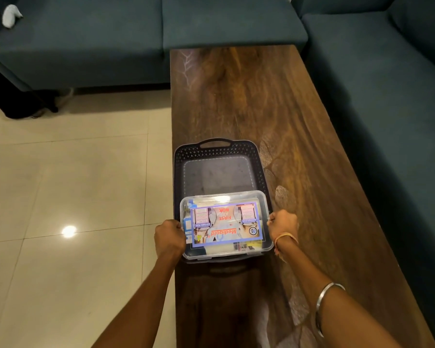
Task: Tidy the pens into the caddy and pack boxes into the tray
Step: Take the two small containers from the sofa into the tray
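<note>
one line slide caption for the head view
Both hands, left and right, hold a clear first aid box over the near end of a dark tray.

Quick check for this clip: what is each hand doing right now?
Left hand: closed, gripping the left side of the clear first aid box.
Right hand: closed, gripping the box's right side, over the dark tray.

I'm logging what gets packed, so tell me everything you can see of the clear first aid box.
The first aid box is a flat rectangular case of clear plastic with rounded corners and a closed lid. A printed insert under the lid reads "First Aid Box" and "Medigold", upside down from this view; other contents are blurred. It lies level over the near end of the dark perforated tray on the wooden table. The left hand and right hand grip its short sides.
</note>
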`<action>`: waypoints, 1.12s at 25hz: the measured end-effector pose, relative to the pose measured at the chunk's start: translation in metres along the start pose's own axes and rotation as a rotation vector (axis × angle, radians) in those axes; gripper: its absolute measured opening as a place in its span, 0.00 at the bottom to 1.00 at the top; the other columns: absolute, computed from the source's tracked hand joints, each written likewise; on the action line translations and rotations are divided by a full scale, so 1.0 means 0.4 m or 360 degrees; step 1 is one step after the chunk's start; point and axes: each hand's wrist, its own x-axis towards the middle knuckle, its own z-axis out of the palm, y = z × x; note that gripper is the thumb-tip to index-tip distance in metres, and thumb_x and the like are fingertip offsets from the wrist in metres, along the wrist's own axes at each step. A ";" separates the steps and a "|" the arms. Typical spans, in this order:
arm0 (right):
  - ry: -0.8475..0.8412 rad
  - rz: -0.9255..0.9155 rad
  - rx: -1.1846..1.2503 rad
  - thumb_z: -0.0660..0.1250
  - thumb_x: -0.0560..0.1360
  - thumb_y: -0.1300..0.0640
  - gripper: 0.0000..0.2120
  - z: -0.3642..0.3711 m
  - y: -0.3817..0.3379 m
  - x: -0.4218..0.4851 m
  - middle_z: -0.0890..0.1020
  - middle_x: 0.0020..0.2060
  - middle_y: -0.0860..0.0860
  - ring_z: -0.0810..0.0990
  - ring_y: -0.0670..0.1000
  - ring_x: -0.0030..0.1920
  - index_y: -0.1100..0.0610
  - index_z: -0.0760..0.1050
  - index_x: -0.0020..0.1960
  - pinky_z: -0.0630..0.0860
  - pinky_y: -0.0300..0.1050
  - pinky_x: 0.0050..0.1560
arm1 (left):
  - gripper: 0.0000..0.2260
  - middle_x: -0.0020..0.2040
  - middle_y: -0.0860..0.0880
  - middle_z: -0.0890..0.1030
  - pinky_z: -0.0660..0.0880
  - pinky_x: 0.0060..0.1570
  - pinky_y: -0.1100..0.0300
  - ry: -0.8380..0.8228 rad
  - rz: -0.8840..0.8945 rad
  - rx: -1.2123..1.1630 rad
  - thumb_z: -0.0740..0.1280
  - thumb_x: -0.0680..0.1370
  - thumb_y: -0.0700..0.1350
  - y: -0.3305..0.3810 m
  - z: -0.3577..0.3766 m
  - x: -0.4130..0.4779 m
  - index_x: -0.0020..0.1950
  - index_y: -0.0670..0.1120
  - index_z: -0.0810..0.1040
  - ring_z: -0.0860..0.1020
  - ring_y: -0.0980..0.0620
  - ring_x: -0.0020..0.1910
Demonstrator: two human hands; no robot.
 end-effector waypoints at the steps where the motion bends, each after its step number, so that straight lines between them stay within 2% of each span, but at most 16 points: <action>1: 0.0026 0.0016 -0.0035 0.65 0.75 0.61 0.10 0.005 0.003 -0.005 0.84 0.50 0.62 0.82 0.61 0.50 0.64 0.81 0.53 0.79 0.50 0.52 | 0.10 0.50 0.38 0.84 0.77 0.47 0.55 0.0023 0.0001 0.0043 0.66 0.76 0.42 -0.003 0.003 -0.002 0.50 0.36 0.80 0.82 0.43 0.49; 7: 0.0147 0.0041 -0.0115 0.64 0.76 0.59 0.09 0.025 0.009 -0.060 0.84 0.49 0.60 0.83 0.60 0.50 0.60 0.81 0.51 0.82 0.53 0.50 | 0.11 0.50 0.38 0.83 0.77 0.44 0.55 0.0095 0.0063 0.0306 0.66 0.75 0.43 0.001 -0.004 -0.038 0.51 0.37 0.79 0.82 0.42 0.48; 9: 0.0180 0.0037 -0.0061 0.63 0.76 0.58 0.10 0.010 0.006 -0.083 0.84 0.49 0.60 0.83 0.60 0.50 0.59 0.81 0.52 0.81 0.51 0.50 | 0.10 0.49 0.39 0.84 0.75 0.42 0.57 0.0149 0.0128 0.0257 0.66 0.75 0.43 0.015 -0.016 -0.053 0.51 0.38 0.80 0.82 0.42 0.48; 12: 0.0204 -0.0032 0.0236 0.62 0.76 0.55 0.12 -0.047 -0.011 -0.117 0.84 0.48 0.62 0.81 0.62 0.50 0.60 0.81 0.50 0.77 0.49 0.48 | 0.08 0.42 0.39 0.86 0.79 0.46 0.56 0.0199 0.0131 -0.0202 0.65 0.75 0.43 0.063 -0.043 -0.076 0.44 0.40 0.82 0.83 0.42 0.42; 14: 0.0245 -0.0107 0.0467 0.62 0.77 0.53 0.13 -0.095 -0.034 -0.139 0.85 0.46 0.62 0.81 0.63 0.49 0.61 0.81 0.48 0.76 0.48 0.47 | 0.09 0.35 0.42 0.85 0.80 0.48 0.53 0.0111 0.0141 -0.0553 0.64 0.76 0.44 0.116 -0.071 -0.107 0.39 0.43 0.81 0.83 0.45 0.36; 17: 0.0356 -0.0195 0.0792 0.61 0.78 0.51 0.16 -0.198 -0.063 -0.196 0.85 0.40 0.62 0.82 0.62 0.45 0.62 0.80 0.44 0.75 0.48 0.46 | 0.12 0.29 0.46 0.80 0.80 0.35 0.58 -0.0029 0.0236 -0.0980 0.63 0.78 0.45 0.209 -0.134 -0.184 0.35 0.44 0.77 0.79 0.53 0.25; 20: 0.0557 -0.0235 0.1065 0.61 0.77 0.51 0.16 -0.321 -0.077 -0.267 0.84 0.39 0.61 0.81 0.60 0.43 0.62 0.80 0.42 0.76 0.51 0.46 | 0.10 0.28 0.46 0.79 0.75 0.25 0.63 -0.0138 0.0284 -0.1312 0.63 0.78 0.42 0.308 -0.198 -0.265 0.38 0.42 0.76 0.77 0.51 0.24; 23: 0.0748 -0.0260 0.1263 0.60 0.77 0.48 0.16 -0.432 -0.058 -0.354 0.84 0.37 0.59 0.83 0.59 0.41 0.60 0.79 0.41 0.80 0.57 0.48 | 0.09 0.24 0.48 0.78 0.73 0.19 0.67 -0.0268 0.0460 -0.1448 0.63 0.78 0.42 0.397 -0.263 -0.376 0.39 0.41 0.76 0.76 0.57 0.18; 28: 0.1015 -0.0205 0.1467 0.60 0.77 0.47 0.14 -0.612 0.044 -0.523 0.84 0.37 0.57 0.84 0.57 0.40 0.57 0.75 0.42 0.82 0.58 0.45 | 0.10 0.30 0.47 0.79 0.74 0.21 0.68 -0.0420 0.0717 -0.1419 0.64 0.78 0.44 0.497 -0.317 -0.577 0.36 0.46 0.75 0.77 0.60 0.18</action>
